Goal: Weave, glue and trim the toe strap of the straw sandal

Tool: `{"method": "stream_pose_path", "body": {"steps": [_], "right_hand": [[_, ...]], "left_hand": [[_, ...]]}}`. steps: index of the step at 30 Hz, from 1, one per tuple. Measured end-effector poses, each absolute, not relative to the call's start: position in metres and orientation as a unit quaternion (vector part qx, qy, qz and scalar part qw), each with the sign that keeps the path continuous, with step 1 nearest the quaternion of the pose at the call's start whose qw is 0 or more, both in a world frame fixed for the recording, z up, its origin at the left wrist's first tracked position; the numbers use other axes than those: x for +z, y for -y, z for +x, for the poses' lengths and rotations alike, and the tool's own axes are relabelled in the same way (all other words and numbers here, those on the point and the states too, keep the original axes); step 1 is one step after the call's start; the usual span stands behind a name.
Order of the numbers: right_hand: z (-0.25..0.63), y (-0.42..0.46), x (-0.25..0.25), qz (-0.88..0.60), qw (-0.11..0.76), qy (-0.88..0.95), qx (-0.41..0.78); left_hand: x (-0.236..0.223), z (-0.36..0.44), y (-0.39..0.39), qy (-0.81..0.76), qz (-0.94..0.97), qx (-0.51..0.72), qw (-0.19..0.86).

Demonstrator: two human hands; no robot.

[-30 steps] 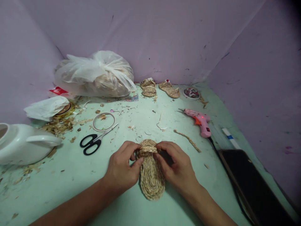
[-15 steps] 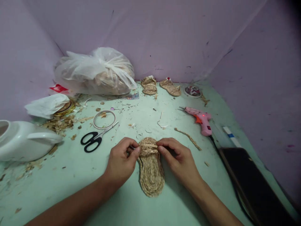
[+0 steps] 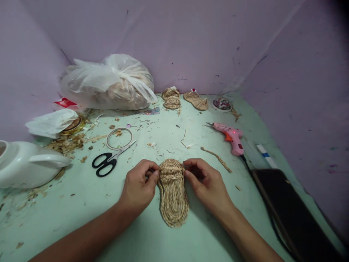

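Left hand (image 3: 140,185) finger and thumb pinched on near edge of woven slipper (image 3: 174,203), slipper flat between both hands, right hand (image 3: 209,185) fingertips at opposite edge, grip cannot be told, red-marked packet (image 3: 65,103) beyond left hand, print too small to read.

Scuffed lilac walls (image 3: 174,40), green tabletop (image 3: 131,233)

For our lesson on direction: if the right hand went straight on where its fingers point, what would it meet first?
The right hand would probably meet the braided straw slipper first, near the right end of its strap; actual contact is hard to judge.
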State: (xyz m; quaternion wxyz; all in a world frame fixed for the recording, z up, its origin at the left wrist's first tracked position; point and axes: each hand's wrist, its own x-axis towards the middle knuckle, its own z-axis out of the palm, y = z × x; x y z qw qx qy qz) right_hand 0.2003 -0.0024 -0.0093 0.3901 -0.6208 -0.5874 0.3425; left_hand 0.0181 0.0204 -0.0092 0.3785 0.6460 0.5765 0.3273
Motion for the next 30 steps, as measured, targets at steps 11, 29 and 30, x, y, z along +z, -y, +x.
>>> {"method": "stream_pose_path", "body": {"steps": [11, 29, 30], "right_hand": [[0.209, 0.005, -0.001, -0.686, 0.247, 0.603, 0.324], [0.197, 0.003, 0.012, -0.479, 0.481, 0.223, 0.700], [0.197, 0.003, 0.012, -0.461, 0.485, 0.204, 0.714]], "left_hand": [[0.017, 0.004, -0.020, -0.609, 0.695, 0.093, 0.370], [0.012, 0.016, -0.017, -0.545, 0.320, 0.290, 0.719], [0.010, 0.015, -0.017, -0.536, 0.323, 0.295, 0.722]]}}
